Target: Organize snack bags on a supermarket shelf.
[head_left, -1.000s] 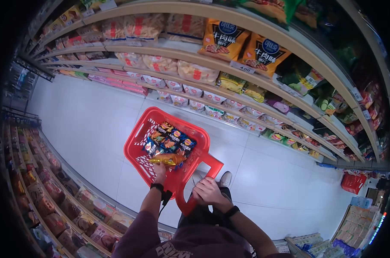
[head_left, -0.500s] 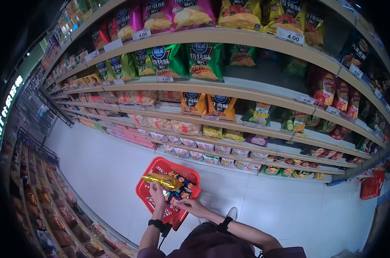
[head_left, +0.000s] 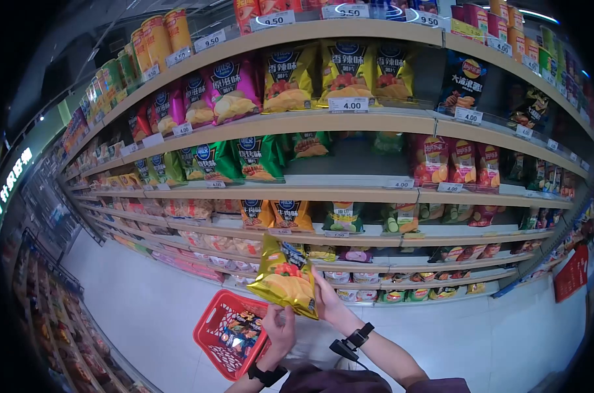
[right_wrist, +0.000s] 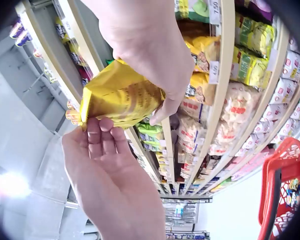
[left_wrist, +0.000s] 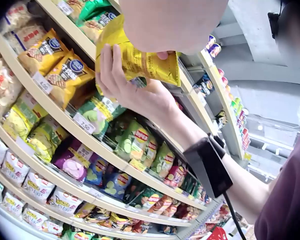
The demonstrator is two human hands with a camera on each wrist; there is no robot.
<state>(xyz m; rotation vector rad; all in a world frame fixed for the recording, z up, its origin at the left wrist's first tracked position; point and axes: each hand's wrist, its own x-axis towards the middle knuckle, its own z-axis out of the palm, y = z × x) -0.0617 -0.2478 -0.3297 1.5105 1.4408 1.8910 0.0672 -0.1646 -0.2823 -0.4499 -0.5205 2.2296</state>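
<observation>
Shelves (head_left: 385, 122) rise beyond the left hand (head_left: 280, 333), which pinches a yellow bag (head_left: 285, 278); the right hand (head_left: 331, 302) grips its side.

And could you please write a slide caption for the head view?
Two hands hold a yellow chip bag before stocked shelves, a red basket below.

2 hands (head_left: 279, 331), 1 held yel. chip bag (head_left: 284, 280), 3 upper yel. bags (head_left: 347, 77), 2 orange beef-flav. bags (head_left: 291, 215), 1 near red bskt (head_left: 244, 304).
</observation>
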